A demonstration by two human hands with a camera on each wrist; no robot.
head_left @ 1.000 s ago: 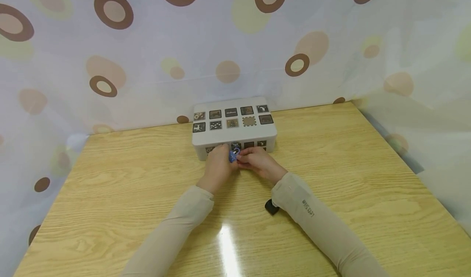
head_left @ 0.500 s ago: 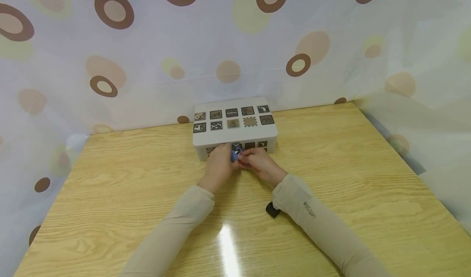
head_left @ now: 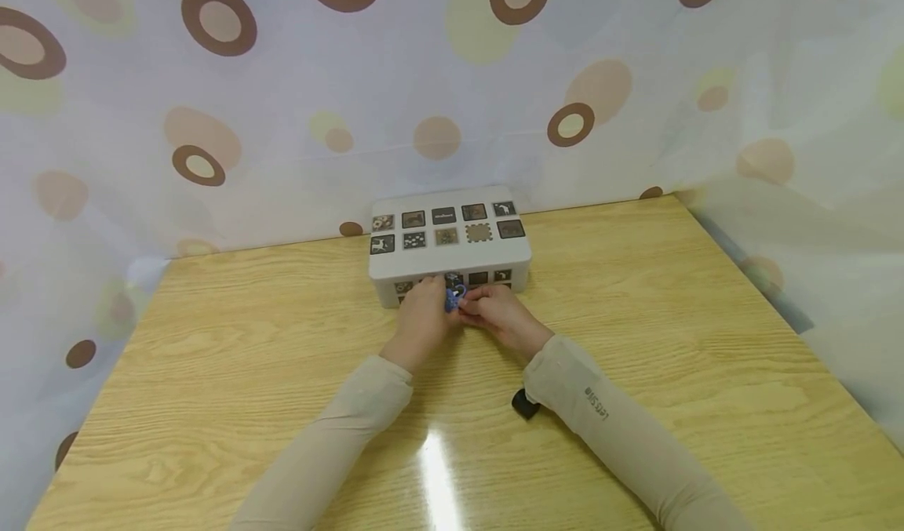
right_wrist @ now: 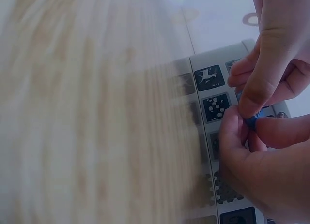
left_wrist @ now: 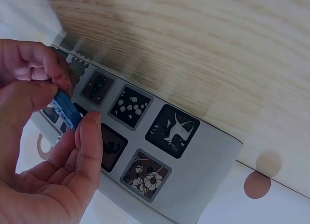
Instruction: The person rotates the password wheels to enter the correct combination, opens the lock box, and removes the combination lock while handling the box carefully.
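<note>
A white rectangular tin [head_left: 449, 250] with small picture squares on its lid and sides stands at the back of the wooden table [head_left: 212, 374]. Both hands meet at the tin's front wall. My left hand [head_left: 422, 311] and right hand [head_left: 494, 310] pinch a small blue object [head_left: 452, 299] between their fingertips, right against the tin. In the left wrist view the blue object [left_wrist: 65, 111] sits between the thumb and fingers of the left hand [left_wrist: 72, 141], over the tin's side [left_wrist: 193, 161]. The right wrist view shows only a sliver of the blue object [right_wrist: 252, 121] between the fingers.
A small black object [head_left: 525, 404] lies on the table beside my right forearm. A dotted curtain [head_left: 282, 123] hangs behind the table and along its right side. The table's right edge [head_left: 798, 335] runs close to the curtain.
Both hands have crept slightly toward the tin's front wall with the blue object; the tin and the black object have stayed put.
</note>
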